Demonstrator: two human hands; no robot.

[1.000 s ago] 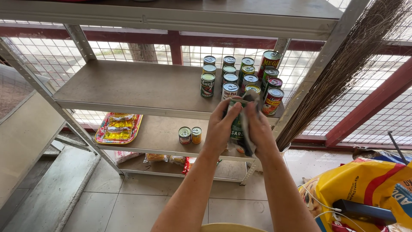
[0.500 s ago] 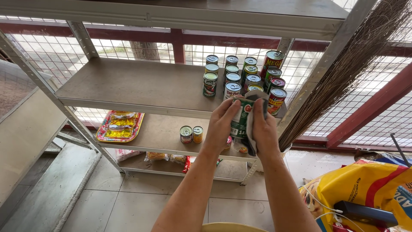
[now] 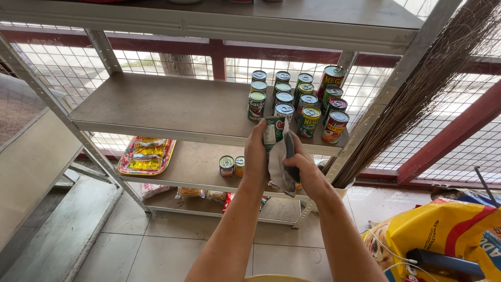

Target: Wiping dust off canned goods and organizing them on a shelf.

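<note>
Gripped around its side wall by the left hand (image 3: 257,151), a green-labelled can (image 3: 273,131) was held just before the middle shelf's front edge (image 3: 156,130); the right hand (image 3: 304,172) pinched a soft grey cloth (image 3: 278,164) against it. Rigid, probably heavy, smooth metal: the side wall suited grasping best.

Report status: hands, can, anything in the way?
Left hand grips green can. Right hand presses grey cloth on it. Shelf cans close behind.
</note>
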